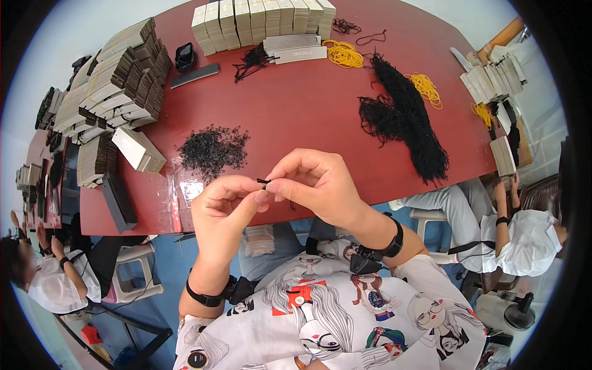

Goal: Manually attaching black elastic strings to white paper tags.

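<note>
My left hand point(223, 206) and my right hand point(317, 182) meet over the near edge of the red table, fingertips almost touching. Both are closed in a pinch on a thin black cord point(264, 181), whose short end shows between the fingertips. Most of the cord is hidden by my fingers; a dark strand dangles below the right hand. Just beyond my left hand lies a loose pile of small black wire pins point(214, 152). Farther right, a thick bundle of black cords point(407, 117) stretches across the table.
Banded stacks of cards point(120, 77) rise at the left, with a card row point(262, 23) at the back. Yellow rubber bands point(343, 54) lie beside grey tags point(300, 55). A clear plastic bag point(185, 194) sits by the near edge. Other people sit left and right.
</note>
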`<state>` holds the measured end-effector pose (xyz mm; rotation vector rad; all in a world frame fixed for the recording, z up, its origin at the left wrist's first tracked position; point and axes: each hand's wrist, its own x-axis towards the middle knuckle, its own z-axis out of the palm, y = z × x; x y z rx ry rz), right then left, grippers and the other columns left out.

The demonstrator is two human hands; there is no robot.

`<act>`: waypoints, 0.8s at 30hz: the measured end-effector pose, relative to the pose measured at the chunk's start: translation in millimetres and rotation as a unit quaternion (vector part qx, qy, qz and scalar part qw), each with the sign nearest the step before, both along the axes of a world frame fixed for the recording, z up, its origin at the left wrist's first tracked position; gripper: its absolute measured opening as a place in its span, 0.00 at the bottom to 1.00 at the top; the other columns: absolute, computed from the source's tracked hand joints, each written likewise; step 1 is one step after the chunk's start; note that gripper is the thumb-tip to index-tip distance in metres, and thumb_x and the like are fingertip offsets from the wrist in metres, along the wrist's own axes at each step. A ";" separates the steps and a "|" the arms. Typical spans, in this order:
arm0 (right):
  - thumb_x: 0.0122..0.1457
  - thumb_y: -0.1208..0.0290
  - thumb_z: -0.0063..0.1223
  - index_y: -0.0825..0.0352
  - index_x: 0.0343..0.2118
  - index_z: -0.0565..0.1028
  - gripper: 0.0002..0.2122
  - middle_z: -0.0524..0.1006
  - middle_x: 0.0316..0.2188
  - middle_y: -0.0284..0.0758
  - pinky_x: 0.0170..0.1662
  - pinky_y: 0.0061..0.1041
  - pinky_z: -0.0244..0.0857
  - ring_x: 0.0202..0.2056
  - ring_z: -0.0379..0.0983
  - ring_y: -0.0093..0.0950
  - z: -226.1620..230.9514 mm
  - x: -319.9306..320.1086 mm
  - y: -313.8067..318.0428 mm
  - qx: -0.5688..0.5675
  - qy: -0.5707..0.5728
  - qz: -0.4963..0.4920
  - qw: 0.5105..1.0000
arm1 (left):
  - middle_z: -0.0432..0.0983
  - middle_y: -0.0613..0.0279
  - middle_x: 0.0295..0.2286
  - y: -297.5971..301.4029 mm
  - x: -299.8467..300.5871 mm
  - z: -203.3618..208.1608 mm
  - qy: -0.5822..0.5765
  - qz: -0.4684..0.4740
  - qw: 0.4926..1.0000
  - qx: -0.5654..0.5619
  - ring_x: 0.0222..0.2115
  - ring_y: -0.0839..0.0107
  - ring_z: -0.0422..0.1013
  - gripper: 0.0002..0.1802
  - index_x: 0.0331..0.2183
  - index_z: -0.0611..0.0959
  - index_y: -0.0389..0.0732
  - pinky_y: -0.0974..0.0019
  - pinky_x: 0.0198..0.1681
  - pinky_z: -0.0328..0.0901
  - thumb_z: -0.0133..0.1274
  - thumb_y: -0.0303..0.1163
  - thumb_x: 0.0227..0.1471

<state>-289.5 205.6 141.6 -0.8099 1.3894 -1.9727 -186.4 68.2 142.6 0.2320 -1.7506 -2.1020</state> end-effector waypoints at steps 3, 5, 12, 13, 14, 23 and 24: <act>0.53 0.81 0.52 0.73 0.32 0.72 0.04 0.74 0.29 0.33 0.34 0.17 0.67 0.31 0.72 0.19 -3.0 -4.0 1.5 -0.010 0.018 0.037 0.999 | 0.76 0.59 0.26 0.2 2.7 0.2 -0.006 0.003 1.000 -0.008 0.27 0.76 0.73 0.06 0.31 0.77 0.32 0.76 0.30 0.68 0.54 0.17 0.45; 0.54 0.81 0.51 0.73 0.32 0.72 0.04 0.74 0.29 0.33 0.34 0.17 0.67 0.31 0.71 0.19 -1.7 -4.3 3.3 -0.009 0.032 0.038 0.999 | 0.76 0.59 0.26 1.2 2.8 2.9 0.005 -0.002 1.000 -0.014 0.27 0.75 0.73 0.06 0.31 0.77 0.32 0.76 0.29 0.69 0.53 0.18 0.46; 0.53 0.82 0.50 0.72 0.31 0.73 0.03 0.73 0.29 0.32 0.34 0.18 0.67 0.31 0.70 0.19 -1.8 -4.4 4.7 0.014 0.081 0.041 0.996 | 0.76 0.58 0.27 -0.8 0.2 3.2 -0.006 -0.031 0.999 0.006 0.27 0.75 0.74 0.06 0.34 0.76 0.33 0.76 0.26 0.69 0.51 0.23 0.50; 0.53 0.82 0.50 0.72 0.31 0.73 0.03 0.73 0.29 0.32 0.34 0.18 0.67 0.31 0.70 0.19 -1.1 -4.6 5.1 0.014 0.081 0.040 0.996 | 0.76 0.58 0.27 -0.7 -0.3 1.6 -0.006 -0.032 0.999 0.006 0.27 0.75 0.74 0.06 0.34 0.76 0.33 0.76 0.26 0.69 0.51 0.23 0.50; 0.53 0.81 0.51 0.71 0.31 0.73 0.03 0.73 0.28 0.32 0.34 0.18 0.67 0.31 0.71 0.19 -0.1 -4.8 5.5 0.025 0.095 0.044 0.994 | 0.75 0.60 0.26 -0.5 -0.9 0.5 -0.008 -0.031 0.999 0.007 0.26 0.76 0.73 0.06 0.34 0.75 0.33 0.77 0.25 0.68 0.51 0.23 0.51; 0.52 0.76 0.54 0.70 0.27 0.72 0.04 0.74 0.24 0.30 0.31 0.16 0.63 0.26 0.68 0.15 5.0 -19.0 -0.5 0.120 0.256 -0.118 0.952 | 0.69 0.67 0.22 7.9 -13.8 -10.9 -0.022 0.053 0.998 0.004 0.18 0.83 0.63 0.04 0.32 0.72 0.36 0.80 0.18 0.61 0.48 0.26 0.54; 0.52 0.75 0.54 0.70 0.27 0.73 0.04 0.74 0.23 0.29 0.30 0.16 0.62 0.26 0.68 0.15 2.7 -20.4 2.8 0.147 0.214 -0.106 0.960 | 0.68 0.66 0.22 8.3 -15.4 -12.6 -0.008 0.083 0.997 -0.001 0.17 0.84 0.63 0.04 0.31 0.72 0.36 0.80 0.17 0.59 0.47 0.27 0.54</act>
